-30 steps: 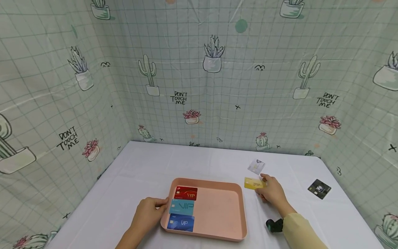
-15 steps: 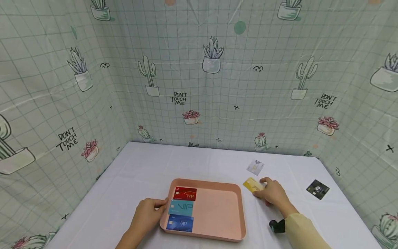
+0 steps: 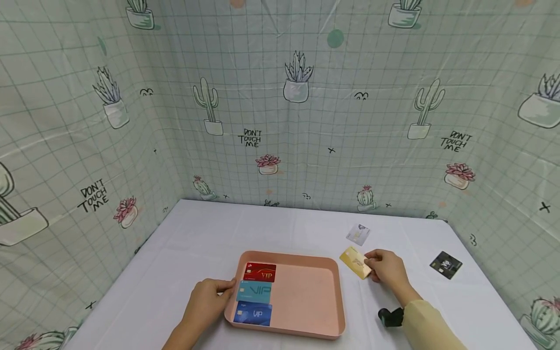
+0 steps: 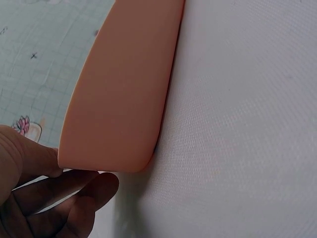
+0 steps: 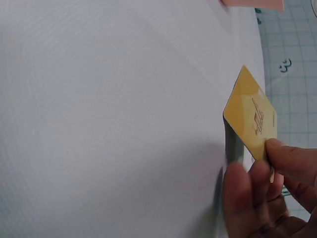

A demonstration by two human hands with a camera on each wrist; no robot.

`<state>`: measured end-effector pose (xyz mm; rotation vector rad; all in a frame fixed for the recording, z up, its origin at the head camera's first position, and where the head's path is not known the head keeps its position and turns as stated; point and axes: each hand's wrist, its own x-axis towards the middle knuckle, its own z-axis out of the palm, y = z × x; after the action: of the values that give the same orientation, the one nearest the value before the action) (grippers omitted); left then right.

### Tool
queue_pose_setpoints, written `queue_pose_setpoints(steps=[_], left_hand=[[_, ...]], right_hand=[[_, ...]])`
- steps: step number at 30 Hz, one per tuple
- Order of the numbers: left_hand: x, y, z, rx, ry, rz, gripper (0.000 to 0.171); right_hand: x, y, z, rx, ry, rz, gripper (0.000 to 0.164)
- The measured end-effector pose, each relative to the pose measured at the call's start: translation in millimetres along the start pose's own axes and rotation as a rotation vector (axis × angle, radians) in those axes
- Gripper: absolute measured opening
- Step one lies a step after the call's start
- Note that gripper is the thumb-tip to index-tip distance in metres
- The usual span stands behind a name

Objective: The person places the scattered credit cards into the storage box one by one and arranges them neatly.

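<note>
yellow card (image 3: 354,262) in right hand (image 3: 389,270)

Head view evenly lit; wrist views dimmer, soft shadows on white tablecloth (image 5: 109,89); right hand (image 5: 272,203) partly blurred.

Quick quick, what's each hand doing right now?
Left hand: holding the pink tray by its left edge, between thumb and fingers.
Right hand: holding the yellow card, pinched by one end.
</note>
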<state>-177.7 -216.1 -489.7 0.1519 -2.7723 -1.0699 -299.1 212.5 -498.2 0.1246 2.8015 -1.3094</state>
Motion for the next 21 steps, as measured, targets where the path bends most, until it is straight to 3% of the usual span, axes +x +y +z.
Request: queue_pose_setpoints(steps=[6, 13, 21], left_hand=[[-0.1, -0.4, 1.6, -0.01, -0.003, 0.005, 0.017], [0.3, 3.3, -1.0, -0.002, -0.024, -0.023, 0.018], [0.9, 5.3, -1.7, 0.008, -0.023, -0.027, 0.018]], right_hand=[[3, -1, -4, 0.047, -0.05, 0.083, 0.032], [6, -11, -4, -0.027, -0.03, 0.036, 0.029], [4, -22, -4, 0.012, -0.033, 0.032, 0.028]])
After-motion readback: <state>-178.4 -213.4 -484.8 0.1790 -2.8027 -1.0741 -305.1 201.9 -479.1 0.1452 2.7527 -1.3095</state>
